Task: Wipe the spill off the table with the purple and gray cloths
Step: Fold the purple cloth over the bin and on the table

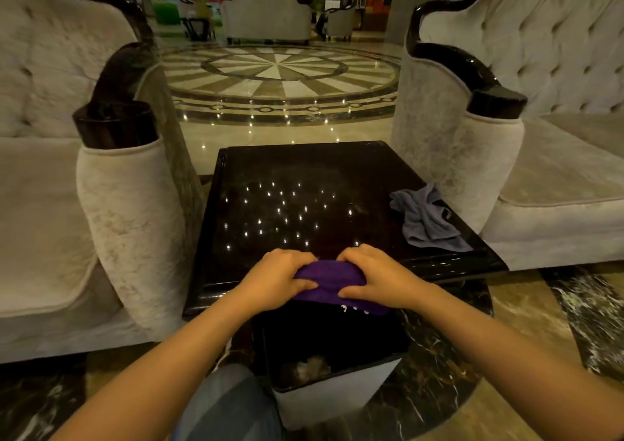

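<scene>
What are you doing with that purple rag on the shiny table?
A person is gripping a bunched purple cloth with both hands, the left hand and the right hand, at the near edge of a glossy dark square table. Part of the cloth hangs over that edge, above an open dark bin with white sides on the floor. A crumpled gray cloth lies untouched on the table's right side. I can't make out the spill itself; the bright dots look like reflected lights.

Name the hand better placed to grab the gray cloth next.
Right. The gray cloth lies along the table's right edge, nearer the right hand; the left hand would likely cross over.
</scene>
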### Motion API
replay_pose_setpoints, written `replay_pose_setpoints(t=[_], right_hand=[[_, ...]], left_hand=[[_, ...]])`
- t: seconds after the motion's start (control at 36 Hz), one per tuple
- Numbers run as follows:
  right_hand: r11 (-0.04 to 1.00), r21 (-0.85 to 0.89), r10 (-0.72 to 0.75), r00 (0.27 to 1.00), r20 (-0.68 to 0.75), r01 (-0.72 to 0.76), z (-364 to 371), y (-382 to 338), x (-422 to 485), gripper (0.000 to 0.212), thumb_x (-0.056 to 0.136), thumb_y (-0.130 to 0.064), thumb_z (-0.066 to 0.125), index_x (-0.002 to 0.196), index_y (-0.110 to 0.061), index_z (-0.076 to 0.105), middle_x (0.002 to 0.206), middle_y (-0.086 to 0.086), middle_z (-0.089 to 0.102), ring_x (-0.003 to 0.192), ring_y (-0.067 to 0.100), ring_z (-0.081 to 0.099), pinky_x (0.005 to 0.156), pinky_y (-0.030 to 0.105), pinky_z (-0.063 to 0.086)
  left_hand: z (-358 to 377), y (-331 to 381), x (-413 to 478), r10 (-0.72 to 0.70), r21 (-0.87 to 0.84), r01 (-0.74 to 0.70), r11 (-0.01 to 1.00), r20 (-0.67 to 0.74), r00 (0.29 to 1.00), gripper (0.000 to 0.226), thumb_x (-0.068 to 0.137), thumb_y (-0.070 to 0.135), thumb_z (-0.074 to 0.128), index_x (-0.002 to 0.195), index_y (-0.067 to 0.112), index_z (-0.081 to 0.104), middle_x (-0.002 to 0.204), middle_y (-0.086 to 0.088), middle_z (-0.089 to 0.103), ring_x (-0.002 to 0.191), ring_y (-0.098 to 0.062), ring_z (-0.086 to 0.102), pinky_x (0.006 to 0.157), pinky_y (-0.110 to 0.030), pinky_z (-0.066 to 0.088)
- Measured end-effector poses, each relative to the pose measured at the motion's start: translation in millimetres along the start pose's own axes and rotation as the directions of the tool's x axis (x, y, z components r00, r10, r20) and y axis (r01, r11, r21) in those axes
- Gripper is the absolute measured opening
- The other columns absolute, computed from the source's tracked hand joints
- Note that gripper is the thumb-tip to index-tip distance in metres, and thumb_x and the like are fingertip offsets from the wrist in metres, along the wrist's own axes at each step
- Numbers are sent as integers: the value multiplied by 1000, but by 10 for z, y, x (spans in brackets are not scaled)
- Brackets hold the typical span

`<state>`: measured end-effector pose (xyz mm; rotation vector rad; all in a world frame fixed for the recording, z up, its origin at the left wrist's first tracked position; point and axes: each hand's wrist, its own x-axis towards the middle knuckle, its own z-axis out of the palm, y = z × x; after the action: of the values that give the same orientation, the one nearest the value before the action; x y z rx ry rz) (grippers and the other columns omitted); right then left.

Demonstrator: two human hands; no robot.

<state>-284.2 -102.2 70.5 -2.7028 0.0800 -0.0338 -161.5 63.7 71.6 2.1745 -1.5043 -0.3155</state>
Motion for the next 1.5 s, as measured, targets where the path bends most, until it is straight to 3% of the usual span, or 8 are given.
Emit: replay_pose_setpoints(t=[0.25, 0.44, 0.58, 0.75, 1.14, 1.22, 1.33, 1.5], right_hand=[[988, -144, 32, 993, -115, -48, -76, 75, -205, 25, 83, -33, 59, 105, -23, 51, 96, -4, 55, 93, 14, 53, 71, 25, 37], [981, -183, -13, 911, -413, -69, -107, 8, -221, 17, 81, -28, 62, 92, -18, 54, 88, -1, 61, 83, 16, 55, 62, 26, 36], [974, -198, 72, 983, -171, -106, 157, 101, -220, 17, 86, -19, 53, 102, -16, 51, 104, 3, 58, 97, 19, 53, 67, 30, 38], [984, -81, 152, 984, -95, -160, 321, 180, -201, 18, 85, -24, 57, 101, -18, 52, 106, 2, 59, 97, 20, 56, 73, 33, 42], [979, 55, 202, 954, -220, -194, 366, 188, -202, 13, 83, -22, 59, 96, -20, 58, 99, -1, 65, 91, 16, 59, 69, 25, 40], [986, -3, 162, 956, -244, -168, 359, 177, -220, 14, 84, -22, 59, 98, -19, 58, 99, 0, 64, 92, 15, 57, 70, 24, 41], [976, -103, 177, 975, -133, -191, 456, 169, -226, 14, 86, -22, 54, 100, -19, 56, 105, 0, 63, 97, 16, 55, 73, 26, 41], [966, -90, 223, 958, -179, -242, 552, 184, -236, 9, 87, -16, 51, 94, -18, 55, 99, 0, 62, 95, 17, 55, 60, 20, 33]], left_hand=[[82, 37, -191, -50, -78, 33, 996, -230, 972, 41, 86, 20, 60, 126, 24, 53, 107, -1, 67, 97, -9, 60, 88, -20, 47], [93, 94, -174, 22, 71, 12, 997, -457, 889, 18, 80, 21, 66, 97, 15, 64, 91, -1, 66, 83, -17, 61, 68, -29, 46], [405, 16, -179, -67, 162, 101, 982, -201, 977, 20, 84, 28, 58, 101, 17, 55, 102, -1, 60, 94, -20, 59, 67, -25, 36], [545, -78, -166, -110, 118, 135, 984, -199, 974, 14, 85, 27, 55, 95, 19, 52, 98, 0, 61, 89, -20, 59, 65, -26, 35], [543, -140, -203, -102, 159, 134, 978, -192, 976, 24, 87, 28, 52, 109, 20, 56, 104, 0, 63, 98, -18, 59, 76, -29, 44], [528, -173, -205, 68, 289, 5, 957, -244, 967, 20, 76, 20, 67, 95, 15, 63, 86, -1, 68, 79, -20, 64, 63, -25, 49], [583, -178, -217, -35, 300, 52, 953, -62, 997, 24, 85, 24, 53, 107, 15, 57, 106, -5, 65, 99, -24, 59, 78, -33, 49], [614, -169, -267, 54, 327, 9, 945, -183, 982, 16, 74, 22, 69, 90, 17, 67, 85, 0, 70, 81, -18, 66, 61, -26, 54]])
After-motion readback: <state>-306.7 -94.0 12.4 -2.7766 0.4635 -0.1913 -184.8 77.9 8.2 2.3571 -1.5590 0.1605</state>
